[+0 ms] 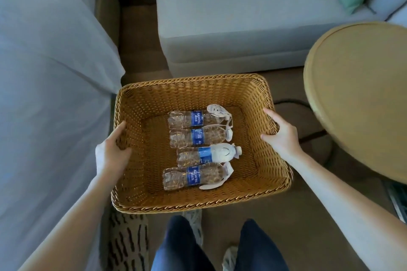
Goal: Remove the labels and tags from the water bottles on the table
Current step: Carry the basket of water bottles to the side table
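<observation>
Dim, cool daylight w/ a bluish cast, strongest upper left on the white bedding. Basket at centre is evenly lit, soft shadows inside. Mild glare on bottle plastic. Overall soft, slightly blurry; wide-angle bending at frame edges, esp. round table at right.

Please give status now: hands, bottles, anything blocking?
Left hand and right hand grip basket sides. Four bottles lie inside, labels and tags still on. Nothing blocking.
</observation>
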Tool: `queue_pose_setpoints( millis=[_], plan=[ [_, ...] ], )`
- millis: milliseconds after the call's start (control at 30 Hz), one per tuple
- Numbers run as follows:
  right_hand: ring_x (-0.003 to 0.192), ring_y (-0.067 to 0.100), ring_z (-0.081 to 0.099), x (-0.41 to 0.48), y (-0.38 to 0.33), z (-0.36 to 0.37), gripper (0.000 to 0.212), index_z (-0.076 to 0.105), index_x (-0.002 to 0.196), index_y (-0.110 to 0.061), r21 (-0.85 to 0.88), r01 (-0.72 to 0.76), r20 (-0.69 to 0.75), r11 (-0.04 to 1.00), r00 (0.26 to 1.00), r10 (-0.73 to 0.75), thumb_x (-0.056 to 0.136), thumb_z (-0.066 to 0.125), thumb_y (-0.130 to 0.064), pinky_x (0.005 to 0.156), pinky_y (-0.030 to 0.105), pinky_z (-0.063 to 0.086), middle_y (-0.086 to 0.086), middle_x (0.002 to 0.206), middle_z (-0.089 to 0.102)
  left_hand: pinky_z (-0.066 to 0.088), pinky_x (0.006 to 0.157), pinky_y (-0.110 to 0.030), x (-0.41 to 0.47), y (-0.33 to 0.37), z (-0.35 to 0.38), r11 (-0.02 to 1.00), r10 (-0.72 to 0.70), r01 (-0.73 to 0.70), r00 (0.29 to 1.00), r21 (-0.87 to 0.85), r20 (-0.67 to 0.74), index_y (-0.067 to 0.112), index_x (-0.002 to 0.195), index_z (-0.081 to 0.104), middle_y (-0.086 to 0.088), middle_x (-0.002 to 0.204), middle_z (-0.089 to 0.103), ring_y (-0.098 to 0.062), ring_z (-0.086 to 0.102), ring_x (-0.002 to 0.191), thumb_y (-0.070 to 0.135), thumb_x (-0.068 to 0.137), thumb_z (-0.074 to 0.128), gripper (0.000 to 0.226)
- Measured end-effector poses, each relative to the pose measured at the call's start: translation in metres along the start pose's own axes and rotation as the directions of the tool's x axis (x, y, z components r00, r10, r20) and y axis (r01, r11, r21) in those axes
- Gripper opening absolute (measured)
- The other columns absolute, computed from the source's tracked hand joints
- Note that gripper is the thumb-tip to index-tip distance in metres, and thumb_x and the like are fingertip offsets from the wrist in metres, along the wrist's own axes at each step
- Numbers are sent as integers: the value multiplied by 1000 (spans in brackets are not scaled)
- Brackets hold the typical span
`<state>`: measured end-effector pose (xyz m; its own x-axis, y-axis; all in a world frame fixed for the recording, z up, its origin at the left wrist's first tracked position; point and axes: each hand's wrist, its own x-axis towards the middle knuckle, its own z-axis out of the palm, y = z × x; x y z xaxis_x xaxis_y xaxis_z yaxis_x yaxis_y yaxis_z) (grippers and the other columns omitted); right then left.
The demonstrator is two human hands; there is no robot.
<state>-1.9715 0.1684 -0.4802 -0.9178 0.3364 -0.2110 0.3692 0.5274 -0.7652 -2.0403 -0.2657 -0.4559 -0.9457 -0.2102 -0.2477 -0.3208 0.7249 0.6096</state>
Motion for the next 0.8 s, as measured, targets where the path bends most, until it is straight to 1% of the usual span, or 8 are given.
queue_pose_setpoints(
  millis=[133, 200, 300, 400, 467, 533, 600, 800],
  plan=[
    [133, 0, 39, 42, 58, 43, 79, 53, 145, -30, 16, 11, 7, 1000, 1000, -12, 79, 79, 5, 108, 17, 28, -3, 151, 51, 48, 99, -34, 43, -38, 72, 999, 40, -40, 999, 16, -21, 33, 145, 50, -8, 131, 66, -24, 65, 113, 2, 78, 71, 76],
    [135, 7, 44, 62, 88, 62, 79, 53, 145, -28, 11, 24, 12, 1000, 1000, -24, 79, 79, 6, 108, 20, 31, -2, 151, 51, 47, 95, -28, 64, -53, 108, 998, 58, -58, 998, 12, -30, 32, 145, 50, -9, 131, 66, -19, 65, 108, 0, 78, 70, 77],
    [120, 7, 55, 90, 134, 88, 80, 52, 145, -29, 2, 35, 4, 999, 999, -35, 79, 79, 7, 90, 6, 41, -1, 151, 50, 43, 95, -24, 87, -74, 162, 993, 115, -115, 993, 24, -33, 26, 146, 50, -10, 132, 65, -25, 64, 112, -4, 78, 70, 77],
    [133, 8, 47, 119, 178, 112, 81, 54, 144, -28, -36, 56, -21, 998, 998, -56, 77, 81, 7, 88, -7, 28, 0, 150, 52, 43, 103, -30, 107, -96, 209, 986, 165, -164, 985, 30, -45, 21, 146, 49, -12, 133, 64, -27, 63, 116, -6, 79, 70, 76],
    [128, 2, 42, 133, 201, 126, 81, 54, 144, -26, -52, 72, -26, 996, 997, -73, 76, 82, 7, 89, -9, 26, 1, 149, 53, 39, 103, -27, 120, -111, 237, 980, 200, -198, 978, 33, -63, 19, 147, 49, -11, 135, 62, -26, 61, 120, -6, 79, 71, 75],
    [126, 1, 40, 145, 215, 136, 82, 54, 145, -26, -48, 63, -18, 997, 998, -64, 75, 82, 6, 104, 7, 27, 2, 150, 52, 37, 104, -25, 133, -120, 254, 974, 222, -219, 973, 51, -63, 18, 146, 49, -11, 136, 62, -26, 59, 122, -5, 78, 71, 75],
    [130, 5, 42, 155, 231, 147, 82, 53, 145, -26, -51, 53, -20, 997, 998, -54, 75, 83, 5, 107, 20, 26, 2, 150, 52, 36, 103, -24, 145, -130, 273, 968, 248, -244, 966, 56, -76, 17, 146, 50, -11, 137, 62, -27, 59, 124, -4, 77, 72, 75],
    [143, 23, 43, 180, 269, 168, 84, 50, 147, -23, -67, 74, -18, 995, 997, -76, 75, 83, 5, 105, 26, 31, 5, 152, 50, 41, 106, -34, 173, -152, 315, 955, 288, -279, 953, 100, -93, 18, 146, 50, -13, 134, 63, -30, 60, 122, 4, 77, 76, 75]
  ],
)
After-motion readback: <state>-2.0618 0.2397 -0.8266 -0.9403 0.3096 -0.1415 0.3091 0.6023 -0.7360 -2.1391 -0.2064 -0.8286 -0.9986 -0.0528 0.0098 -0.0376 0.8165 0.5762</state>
